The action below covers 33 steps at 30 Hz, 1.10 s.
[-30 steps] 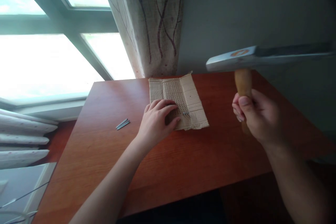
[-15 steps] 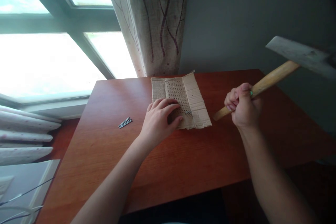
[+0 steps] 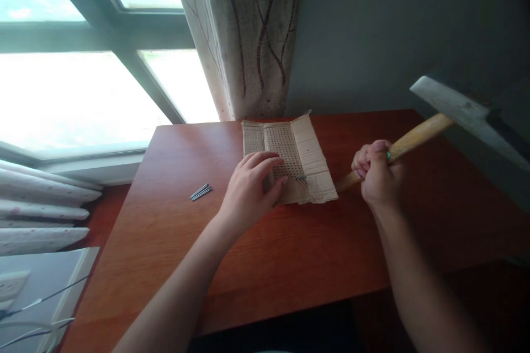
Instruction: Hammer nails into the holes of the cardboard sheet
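Right hand (image 3: 381, 176) around hammer (image 3: 422, 135), diagonal, head (image 3: 464, 108) uppermost

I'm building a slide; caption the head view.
Right hand grips a hammer; left hand rests on creased cardboard; nails lie on the table.

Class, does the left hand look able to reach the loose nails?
Probably yes: the left hand, at the cardboard, looks open, and nothing visible blocks the way across the table to the loose nails.
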Tool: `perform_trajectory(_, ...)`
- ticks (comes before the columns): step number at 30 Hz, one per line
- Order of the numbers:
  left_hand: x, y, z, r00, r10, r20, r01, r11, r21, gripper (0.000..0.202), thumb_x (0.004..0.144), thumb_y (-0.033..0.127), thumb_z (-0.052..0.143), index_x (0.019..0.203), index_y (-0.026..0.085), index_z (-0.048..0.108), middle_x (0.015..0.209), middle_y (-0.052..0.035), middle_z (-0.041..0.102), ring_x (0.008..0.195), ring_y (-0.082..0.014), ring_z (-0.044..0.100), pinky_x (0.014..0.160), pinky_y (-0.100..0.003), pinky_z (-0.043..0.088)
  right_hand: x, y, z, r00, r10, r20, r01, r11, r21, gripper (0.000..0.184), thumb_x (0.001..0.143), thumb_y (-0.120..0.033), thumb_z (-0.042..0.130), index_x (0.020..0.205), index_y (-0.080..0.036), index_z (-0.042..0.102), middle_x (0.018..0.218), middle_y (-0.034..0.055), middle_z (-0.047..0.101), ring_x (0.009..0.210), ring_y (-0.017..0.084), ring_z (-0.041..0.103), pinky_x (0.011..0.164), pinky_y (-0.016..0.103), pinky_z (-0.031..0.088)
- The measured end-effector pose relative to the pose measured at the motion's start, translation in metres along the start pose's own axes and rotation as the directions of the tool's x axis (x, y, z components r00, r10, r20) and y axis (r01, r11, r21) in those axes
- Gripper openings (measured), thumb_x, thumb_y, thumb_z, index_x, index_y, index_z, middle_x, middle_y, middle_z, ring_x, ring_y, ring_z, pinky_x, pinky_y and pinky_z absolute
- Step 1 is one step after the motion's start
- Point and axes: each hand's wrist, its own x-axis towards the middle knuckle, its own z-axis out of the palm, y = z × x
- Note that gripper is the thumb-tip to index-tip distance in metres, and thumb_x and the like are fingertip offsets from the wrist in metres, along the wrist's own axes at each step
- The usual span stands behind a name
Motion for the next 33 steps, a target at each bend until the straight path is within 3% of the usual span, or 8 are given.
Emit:
perform_trajectory(3,0.003,-0.004,-0.014,0.996,0.018,-0.087,-0.019,1.0,-0.014,0.023,0.096,0.027,0.061,0.117,0.021,0.07,0.124,-0.0089,0.071,0.114,-0.0232,0.067,0.1,-0.042,0.055,0.0,0.003,0.0,0.999,-0.046,-0.005,0.046,0.997,-0.058,0.05,0.094,-0.057,0.062,0.064,-0.023,0.04,0.06,-0.0036,0.041,0.053,0.012,0.046,0.049,0.028,0.041)
perform_trajectory(6,0.002,-0.017,-0.036,0.99,-0.048,-0.134,0.057,0.996,0.066,0.026,0.095,0.03,0.06,0.117,0.021,0.07,0.122,-0.0077,0.072,0.111,-0.0229,0.069,0.099,-0.039,0.055,-0.001,0.004,-0.001,0.999,-0.034,-0.002,0.034,0.996,-0.082,0.052,0.093,-0.062,0.059,0.064,-0.024,0.04,0.064,-0.002,0.045,0.06,0.014,0.052,0.057,0.031,0.05)
perform_trajectory(11,-0.023,-0.06,-0.077,0.929,-0.353,-0.109,0.369,0.869,0.33,0.036,0.093,0.044,0.059,0.121,0.023,0.069,0.121,-0.0076,0.073,0.096,-0.0249,0.072,0.083,-0.037,0.055,-0.004,0.001,-0.005,0.992,0.078,0.097,-0.081,0.996,0.025,0.052,0.093,-0.057,0.063,0.063,-0.024,0.036,0.049,-0.0074,0.03,0.04,0.009,0.029,0.04,0.026,0.024)
perform_trajectory(14,-0.046,-0.08,-0.09,0.878,-0.478,-0.025,0.423,0.753,0.504,0.032,0.093,0.045,0.055,0.111,0.025,0.072,0.106,-0.0072,0.077,0.091,-0.0281,0.072,0.078,-0.038,0.052,-0.003,-0.001,-0.003,0.993,0.082,0.079,-0.085,0.996,0.036,0.053,0.092,-0.055,0.066,0.062,-0.023,0.036,0.048,-0.0075,0.028,0.039,0.008,0.027,0.04,0.027,0.019)
perform_trajectory(17,-0.063,-0.088,-0.092,0.84,-0.54,0.052,0.42,0.708,0.568,0.029,0.093,0.044,0.052,0.101,0.025,0.072,0.1,-0.0067,0.078,0.087,-0.0282,0.072,0.071,-0.037,0.048,-0.003,0.0,-0.001,0.996,0.077,0.047,-0.077,0.997,0.005,0.054,0.091,-0.056,0.066,0.061,-0.024,0.035,0.048,-0.0075,0.028,0.039,0.008,0.027,0.04,0.028,0.019)
perform_trajectory(21,-0.074,-0.083,-0.085,0.841,-0.535,0.084,0.387,0.702,0.598,0.026,0.095,0.043,0.05,0.097,0.026,0.071,0.1,-0.0056,0.077,0.085,-0.0256,0.072,0.065,-0.033,0.042,-0.002,0.002,0.0,0.996,0.079,0.049,-0.08,0.997,0.012,0.053,0.091,-0.056,0.066,0.061,-0.023,0.035,0.048,-0.0076,0.029,0.039,0.008,0.028,0.04,0.028,0.019)
perform_trajectory(28,-0.073,-0.07,-0.075,0.804,-0.588,0.09,0.385,0.629,0.675,0.028,0.096,0.044,0.049,0.099,0.027,0.071,0.108,-0.007,0.076,0.087,-0.0284,0.071,0.06,-0.033,0.037,-0.002,0.001,0.0,0.995,0.087,0.057,-0.092,0.992,0.086,0.053,0.091,-0.051,0.07,0.059,-0.023,0.037,0.047,-0.0071,0.03,0.039,0.008,0.028,0.04,0.028,0.017)
perform_trajectory(33,-0.071,-0.067,-0.071,0.778,-0.62,0.1,0.368,0.579,0.728,0.027,0.096,0.04,0.047,0.098,0.027,0.072,0.11,-0.0065,0.075,0.085,-0.0282,0.071,0.057,-0.033,0.035,-0.002,0.003,-0.001,0.996,0.082,0.041,-0.082,0.997,0.015,0.054,0.091,-0.055,0.066,0.061,-0.024,0.034,0.048,-0.0077,0.028,0.039,0.008,0.027,0.039,0.027,0.018)
